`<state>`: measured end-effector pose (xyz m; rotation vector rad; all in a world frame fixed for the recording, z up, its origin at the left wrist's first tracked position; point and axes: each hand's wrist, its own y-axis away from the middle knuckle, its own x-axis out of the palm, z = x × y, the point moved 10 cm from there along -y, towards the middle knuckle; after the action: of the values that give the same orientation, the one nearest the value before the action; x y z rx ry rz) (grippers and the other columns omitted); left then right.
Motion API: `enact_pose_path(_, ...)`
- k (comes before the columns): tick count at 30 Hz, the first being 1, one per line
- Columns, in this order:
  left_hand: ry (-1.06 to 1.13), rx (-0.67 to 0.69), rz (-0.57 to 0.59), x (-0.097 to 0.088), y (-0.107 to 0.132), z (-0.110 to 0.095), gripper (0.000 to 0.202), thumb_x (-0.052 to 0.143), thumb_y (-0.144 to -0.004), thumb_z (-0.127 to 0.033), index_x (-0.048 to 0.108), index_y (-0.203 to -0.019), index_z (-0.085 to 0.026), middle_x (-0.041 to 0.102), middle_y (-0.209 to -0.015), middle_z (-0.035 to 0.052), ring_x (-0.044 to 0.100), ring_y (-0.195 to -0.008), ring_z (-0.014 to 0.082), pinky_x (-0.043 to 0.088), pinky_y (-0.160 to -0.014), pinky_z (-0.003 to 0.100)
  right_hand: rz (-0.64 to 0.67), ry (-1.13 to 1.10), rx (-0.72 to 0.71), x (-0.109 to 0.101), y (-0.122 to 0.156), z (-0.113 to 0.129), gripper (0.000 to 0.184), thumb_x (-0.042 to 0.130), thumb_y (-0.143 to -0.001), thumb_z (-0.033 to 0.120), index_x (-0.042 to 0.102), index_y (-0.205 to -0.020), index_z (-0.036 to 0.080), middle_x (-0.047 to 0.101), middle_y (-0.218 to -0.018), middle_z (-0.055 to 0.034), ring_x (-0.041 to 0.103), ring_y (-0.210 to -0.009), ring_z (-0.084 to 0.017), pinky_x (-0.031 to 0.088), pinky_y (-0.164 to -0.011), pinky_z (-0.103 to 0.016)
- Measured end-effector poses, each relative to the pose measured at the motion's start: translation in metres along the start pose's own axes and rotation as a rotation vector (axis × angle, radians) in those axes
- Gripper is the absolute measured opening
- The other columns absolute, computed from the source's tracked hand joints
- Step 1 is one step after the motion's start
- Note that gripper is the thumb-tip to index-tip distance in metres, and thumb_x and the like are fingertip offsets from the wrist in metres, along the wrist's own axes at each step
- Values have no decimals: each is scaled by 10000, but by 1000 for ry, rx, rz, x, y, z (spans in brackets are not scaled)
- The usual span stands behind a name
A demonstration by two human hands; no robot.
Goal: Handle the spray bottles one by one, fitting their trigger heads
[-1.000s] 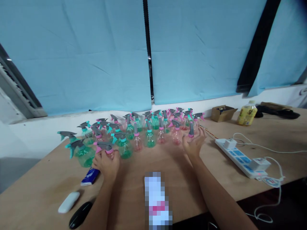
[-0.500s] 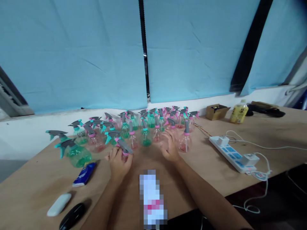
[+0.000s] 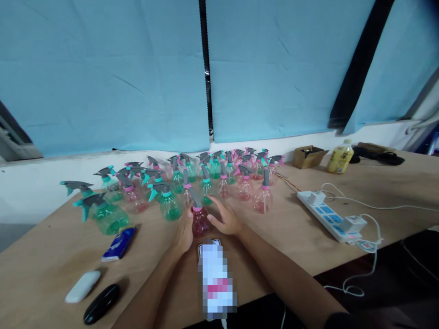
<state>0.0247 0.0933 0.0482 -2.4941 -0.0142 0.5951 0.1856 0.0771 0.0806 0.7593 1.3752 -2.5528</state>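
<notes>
A pink spray bottle (image 3: 200,222) with a grey trigger head stands upright on the table, between my hands and just behind a phone (image 3: 216,281) whose screen is blurred. My left hand (image 3: 184,230) is closed against the bottle's left side, its fingers partly hidden behind it. On the other side my right hand (image 3: 227,218) is open, thumb and fingers apart, with the thumb close to the bottle. Beyond them stand several more spray bottles, among them a green one (image 3: 170,208) to the left and a pink one (image 3: 263,198) to the right.
A blue packet (image 3: 119,243), a white case (image 3: 82,287) and a black glossy object (image 3: 101,304) lie at the left. To the right are a power strip (image 3: 331,217) with chargers and cables, a small cardboard box (image 3: 308,157) and a yellow-labelled bottle (image 3: 340,157).
The left hand has brought the pink spray bottle rightward to the middle. My right hand has come back from the bottle group and moved left, beside it.
</notes>
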Motion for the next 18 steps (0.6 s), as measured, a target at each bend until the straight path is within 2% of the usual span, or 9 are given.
enact_pose_path(2, 39, -28, 39, 4, 0, 7, 514, 292, -1004, -508, 498, -1409, -268, 482, -1495, 70, 310, -1459, 248, 166, -1229, 467, 6, -23, 36, 0, 2, -5, 641, 544, -935, 398, 308, -1510, 242, 453, -1498, -112, 434, -1378, -273, 332, -1157, -485)
enact_pose_path(4, 48, -53, 61, 6, 1, 10, 484, 370, -992, -497, 506, -1400, -275, 480, -1491, 69, 307, -1457, 252, 162, -1227, 466, -13, -80, 70, 0, 2, -9, 669, 567, -924, 430, 309, -1512, 243, 446, -1503, -114, 424, -1386, -279, 319, -1165, -490)
enact_pose_path(7, 98, -53, 76, 9, 3, 4, 522, 497, -957, -459, 417, -1438, -273, 507, -1434, 89, 447, -1340, 254, 325, -1141, 457, -118, -264, 133, -2, -2, -13, 677, 565, -927, 453, 299, -1513, 245, 427, -1515, -114, 425, -1387, -268, 335, -1158, -471)
enact_pose_path(10, 152, -54, 92, 13, 4, -3, 555, 595, -910, -430, 403, -1402, -260, 559, -1314, 89, 552, -1161, 230, 448, -992, 394, -209, -471, 187, 1, -9, -11, 617, 572, -925, 441, 359, -1476, 259, 481, -1469, -102, 513, -1307, -240, 401, -1109, -426)
enact_pose_path(15, 224, -112, 117, 20, 4, 2, 474, 647, -870, -437, 459, -1262, -249, 568, -1218, 68, 588, -937, 178, 495, -832, 330, -175, -580, 230, 11, -20, -1, 474, 661, -848, 353, 578, -1298, 227, 671, -1168, -56, 632, -1053, -202, 499, -952, -345)
enact_pose_path(18, 234, -125, 124, 21, 4, 9, 442, 635, -872, -463, 453, -1204, -236, 581, -1157, 59, 592, -927, 172, 498, -833, 325, -206, -571, 327, 12, -22, -11, 346, 637, -810, 284, 662, -1145, 201, 687, -935, -7, 622, -833, -150, 514, -811, -287)
